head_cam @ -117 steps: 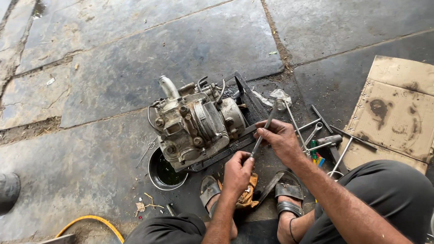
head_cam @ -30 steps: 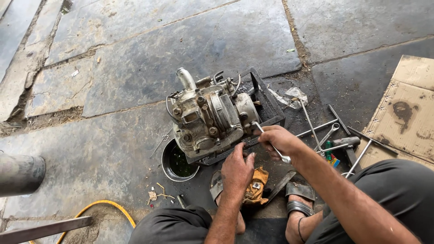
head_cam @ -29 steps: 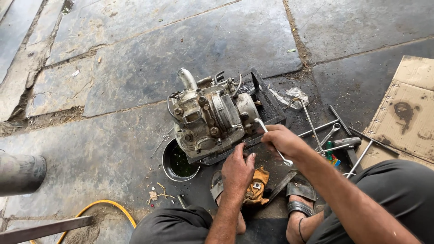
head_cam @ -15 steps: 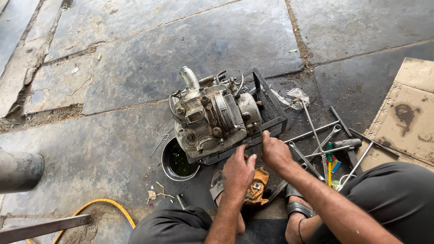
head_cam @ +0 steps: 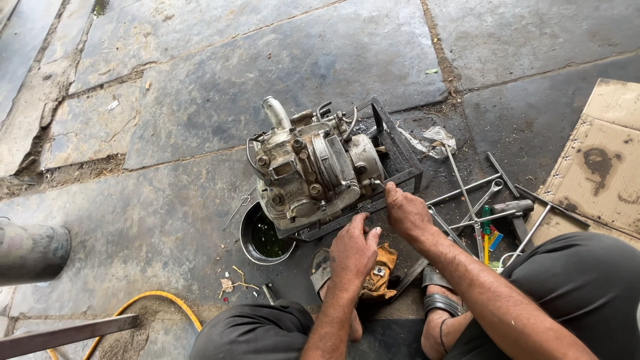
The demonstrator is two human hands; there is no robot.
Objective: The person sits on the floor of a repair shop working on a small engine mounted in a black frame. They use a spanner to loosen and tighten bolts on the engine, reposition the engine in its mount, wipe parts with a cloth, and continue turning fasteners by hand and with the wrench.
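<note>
A grimy grey engine (head_cam: 310, 170) stands on a black metal frame (head_cam: 404, 155) on the stone floor. My left hand (head_cam: 353, 253) is at the frame's near rail just below the engine, fingers curled down onto it. My right hand (head_cam: 407, 212) reaches to the engine's lower right side, fingertips at a small shiny metal piece (head_cam: 377, 181). The back of the hand hides the fingers, so I cannot tell whether they hold it.
A round pan of dark green liquid (head_cam: 267, 239) sits under the frame's left corner. Long spanners and screwdrivers (head_cam: 477, 200) lie to the right, with stained cardboard (head_cam: 600, 167) beyond them. A brown rag (head_cam: 380, 275) lies by my sandalled feet. A yellow hose (head_cam: 157, 299) and a grey cylinder (head_cam: 30, 250) are at the left.
My right hand, which held a spanner raised beside the engine, has dropped to the engine's lower right side; the spanner no longer shows in it. My left hand stays at the frame.
</note>
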